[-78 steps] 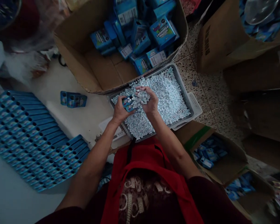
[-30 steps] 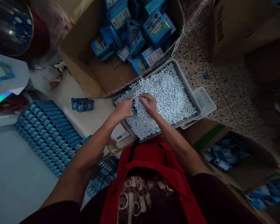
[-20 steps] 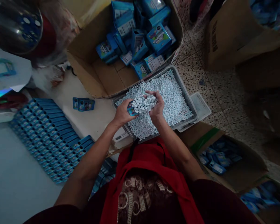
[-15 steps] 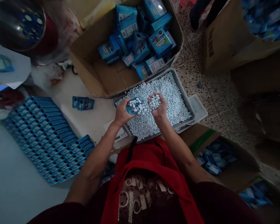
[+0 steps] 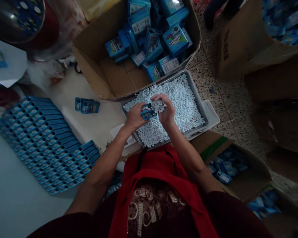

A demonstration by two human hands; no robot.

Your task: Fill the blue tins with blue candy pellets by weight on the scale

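My left hand (image 5: 135, 117) is closed around a small blue candy box (image 5: 148, 112), held tilted over a grey tray (image 5: 205, 123). Right against the box's open end, my right hand (image 5: 167, 110) is cupped around a heap of small white candies (image 5: 158, 106). Beneath both hands, the tray is filled with a broad layer of loose pale candies (image 5: 181, 99). Two small blue boxes (image 5: 87, 105) stand on the white table to the left of my left hand. How full the held box is cannot be made out.
Rows of blue boxes with round holes (image 5: 49, 145) stand at the left. Behind the tray is a cardboard carton (image 5: 106, 79) holding larger blue boxes. More cartons (image 5: 253, 177) with blue packs stand at the right. A metal bowl (image 5: 20, 23) sits at the upper left.
My right hand has moved left with its candies, up to the box. My left hand has turned the box, and the candies that lay across its opening no longer show there.
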